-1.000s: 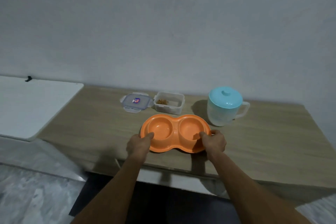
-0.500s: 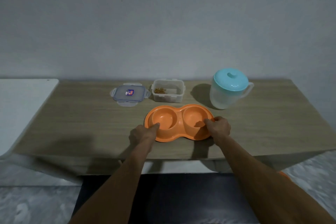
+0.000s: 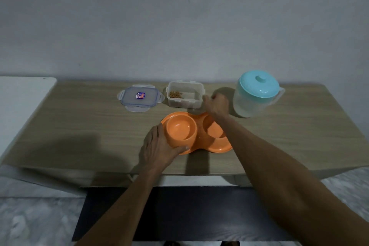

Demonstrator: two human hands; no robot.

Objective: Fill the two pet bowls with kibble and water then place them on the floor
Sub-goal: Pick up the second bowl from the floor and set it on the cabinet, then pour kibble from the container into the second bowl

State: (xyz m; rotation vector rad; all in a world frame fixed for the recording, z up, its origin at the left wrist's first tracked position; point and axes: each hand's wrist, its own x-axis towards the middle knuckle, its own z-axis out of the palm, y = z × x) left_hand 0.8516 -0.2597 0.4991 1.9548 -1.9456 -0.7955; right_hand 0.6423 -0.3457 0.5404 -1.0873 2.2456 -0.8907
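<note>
Orange plastic fills the middle of the wooden table: a double pet feeder sits near the front edge, and its left bowl appears lifted partly out of the base, tilted a little toward the person. The left hand wraps around that bowl from the near left side, fingers curled under its wall and thumb against the rim, clamped on it. The right-hand well of the feeder looks empty, as does the lifted bowl.

Behind the feeder stands a clear plastic container, open on top, with a small heap of brown kibble in its left end. Its lid, clear with blue edging and a sticker in the middle, lies flat just to the left of it. The right hand reaches across the feeder and sits just beside the container's right end; motion blur hides the fingers, so I cannot tell whether they are spread, closed, or touching the container.

To the right, a frosted pitcher with a pale blue lid stands upright near the wall, its handle pointing right. A white surface adjoins the table on the left.
</note>
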